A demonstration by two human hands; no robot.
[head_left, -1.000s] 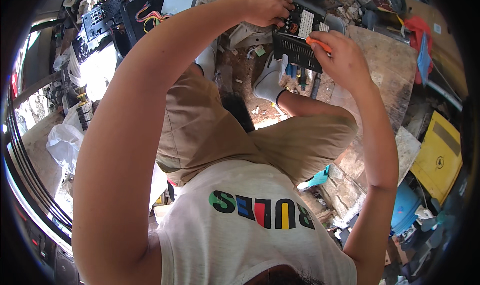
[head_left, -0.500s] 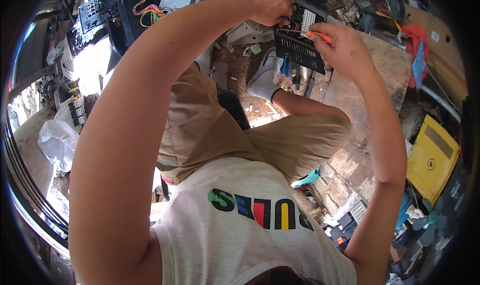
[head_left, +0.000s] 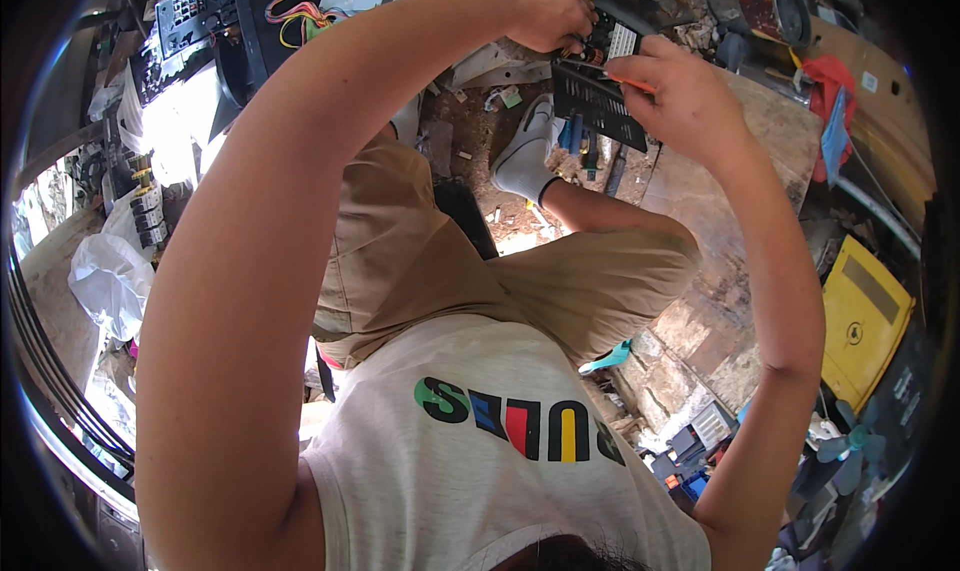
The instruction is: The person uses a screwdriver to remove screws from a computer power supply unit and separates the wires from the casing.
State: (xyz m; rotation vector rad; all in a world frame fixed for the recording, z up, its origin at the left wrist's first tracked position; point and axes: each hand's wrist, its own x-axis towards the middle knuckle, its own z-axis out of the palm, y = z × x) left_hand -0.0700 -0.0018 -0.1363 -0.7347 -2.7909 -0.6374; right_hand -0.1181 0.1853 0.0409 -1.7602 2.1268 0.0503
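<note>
At the top of the view lies an opened black vented metal case (head_left: 598, 109) with small electronic parts and a pale finned piece (head_left: 622, 40) inside. My right hand (head_left: 690, 99) is closed round a screwdriver with an orange handle (head_left: 634, 83). The screwdriver's thin shaft points left, into the case's parts. My left hand (head_left: 550, 13) reaches across from the left, fingers curled and pinching at the left side of the open case. What sits between those fingertips is too small to make out.
My shoe (head_left: 526, 156) and bent leg are just below the case. A stone slab (head_left: 740, 191) lies to the right, with a yellow panel (head_left: 868, 321) beyond. Bundled coloured wires (head_left: 300, 19) and other electronic scrap fill the upper left. A tin can (head_left: 775, 9) stands at the upper right.
My right hand and the screwdriver handle have shifted slightly left and down, covering more of the case's edge. The left hand stays at nearly the same spot.
</note>
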